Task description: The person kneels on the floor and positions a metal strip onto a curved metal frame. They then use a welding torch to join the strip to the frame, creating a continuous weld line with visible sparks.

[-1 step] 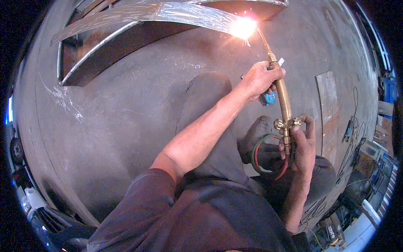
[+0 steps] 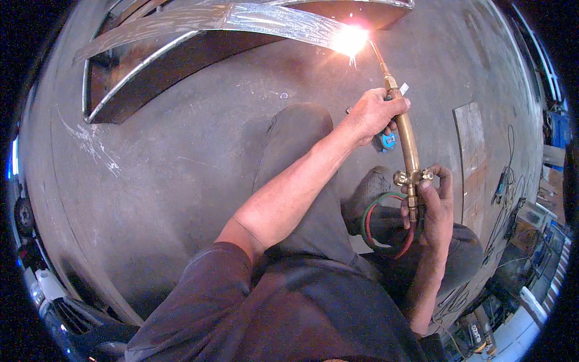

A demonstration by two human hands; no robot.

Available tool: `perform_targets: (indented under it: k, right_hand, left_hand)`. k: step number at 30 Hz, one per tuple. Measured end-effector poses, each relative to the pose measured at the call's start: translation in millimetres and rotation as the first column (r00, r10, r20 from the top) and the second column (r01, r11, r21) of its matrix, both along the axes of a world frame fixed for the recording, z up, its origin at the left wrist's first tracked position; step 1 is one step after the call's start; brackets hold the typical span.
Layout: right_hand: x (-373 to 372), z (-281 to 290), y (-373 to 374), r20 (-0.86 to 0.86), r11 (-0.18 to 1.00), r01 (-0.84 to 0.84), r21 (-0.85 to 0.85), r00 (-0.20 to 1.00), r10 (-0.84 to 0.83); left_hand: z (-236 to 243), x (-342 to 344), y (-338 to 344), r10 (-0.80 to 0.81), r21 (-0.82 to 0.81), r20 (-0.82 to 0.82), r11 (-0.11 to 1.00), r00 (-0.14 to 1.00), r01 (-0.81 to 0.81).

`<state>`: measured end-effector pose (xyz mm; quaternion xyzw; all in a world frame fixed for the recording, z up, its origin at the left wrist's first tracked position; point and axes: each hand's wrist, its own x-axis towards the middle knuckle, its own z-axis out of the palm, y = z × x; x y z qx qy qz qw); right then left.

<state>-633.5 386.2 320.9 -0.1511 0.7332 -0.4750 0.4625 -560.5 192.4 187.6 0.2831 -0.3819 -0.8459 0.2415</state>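
Note:
My left hand [image 2: 375, 114] is closed around the upper part of a brass gas torch [image 2: 409, 142], its thumb lying along the barrel. Lower down, my right hand [image 2: 437, 202] grips the torch by its valve end, with thumb and finger at a brass valve knob [image 2: 427, 174]. The torch's thin copper-coloured tip [image 2: 377, 54] points up and left into a glaring flame [image 2: 351, 40] that throws sparks. This glare covers the right end of a curved, scuffed metal strip [image 2: 271, 19], so the metal there is hidden. Red and green hoses [image 2: 366, 223] loop below the torch.
A curved steel frame [image 2: 181, 57] stands on the grey floor [image 2: 199, 133] beneath the strip. Partly behind my left hand sits a small blue round-faced object [image 2: 388, 141]. A worn board [image 2: 470, 157] lies at the right, with cables and a tool [image 2: 500, 187] beyond it.
The sparks below the flame have shifted slightly in shape. Both hands and the torch keep their places.

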Motion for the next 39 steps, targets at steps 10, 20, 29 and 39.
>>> perform_targets:
  k: [10,20,29,39]
  right_hand:
    - [-4,-5,-2,0.016,1.0,0.015,-0.014,1.0,-0.015]
    - [-5,-7,-5,0.029,1.0,0.002,-0.024,1.0,-0.001]
    - [-4,-8,-6,0.004,0.999,-0.015,-0.043,1.0,0.015]
    - [-5,-9,-6,-0.007,0.999,-0.029,-0.039,1.0,0.028]
  left_hand:
    - [-8,-3,-6,-0.007,-0.017,0.02,1.0,1.0,0.007]
    - [-6,-2,-7,0.024,-0.005,-0.003,1.0,1.0,-0.024]
    - [-10,-3,-8,0.016,-0.002,0.001,1.0,1.0,-0.016]
    - [-6,-2,-9,0.009,0.0,0.019,1.0,1.0,-0.009]
